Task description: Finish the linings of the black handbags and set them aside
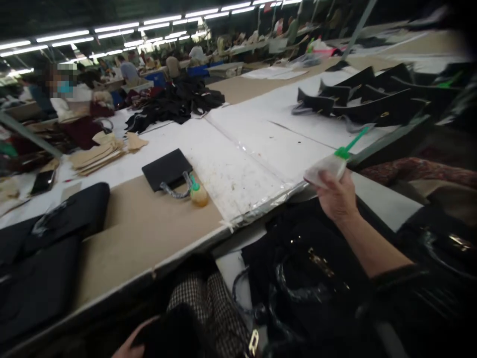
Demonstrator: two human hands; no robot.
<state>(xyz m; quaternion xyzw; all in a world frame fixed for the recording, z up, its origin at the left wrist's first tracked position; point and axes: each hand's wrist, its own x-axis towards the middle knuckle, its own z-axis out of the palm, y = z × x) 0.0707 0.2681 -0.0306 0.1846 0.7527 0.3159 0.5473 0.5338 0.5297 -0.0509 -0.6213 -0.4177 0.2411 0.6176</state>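
My right hand [337,196] is closed round a white squeeze bottle [322,170] with a green cap and a long green nozzle, held over the table's front edge. At the bottom edge of the view, my left hand [131,346] shows only in part, gripping a black piece [173,330] that lies over my lap; its exact kind is too dark to tell. Below my right arm lie black handbags [305,268] with plastic-wrapped handles and gold fittings. A second bottle [199,195], with amber liquid and a green top, stands on the table beside a small black bag [167,169].
Large black bags [55,238] lie at the table's left, near a stack of tan pieces [99,155] and a phone [42,181]. Black bag parts [361,97] stand at the right. Dark material [179,102] is heaped farther back. Several people work beyond.
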